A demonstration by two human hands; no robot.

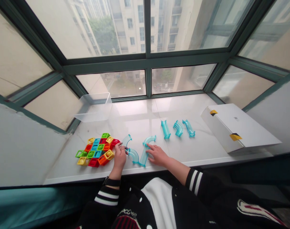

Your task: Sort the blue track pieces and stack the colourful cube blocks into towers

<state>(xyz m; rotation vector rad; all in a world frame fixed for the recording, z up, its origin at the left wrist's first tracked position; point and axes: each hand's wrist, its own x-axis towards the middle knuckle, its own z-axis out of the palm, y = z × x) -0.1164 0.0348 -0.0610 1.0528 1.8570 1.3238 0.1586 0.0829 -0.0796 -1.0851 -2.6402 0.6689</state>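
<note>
Left hand [120, 156]: right beside the coloured blocks [101, 147], fingers bent at a curved blue track piece [133, 156]; whether they grip it, I cannot tell.
Right hand [157, 155]: farther right of the blocks, loosely spread on the straight piece [144, 156], probably steadying it.
Three spare tracks [177, 128]: well right of the blocks, seemingly kept clear of the hands.

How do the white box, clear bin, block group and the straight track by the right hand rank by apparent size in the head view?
Largest to smallest:
1. White box
2. Block group and clear bin: too alike to rank
3. Straight track, partly covered by fingers
</note>
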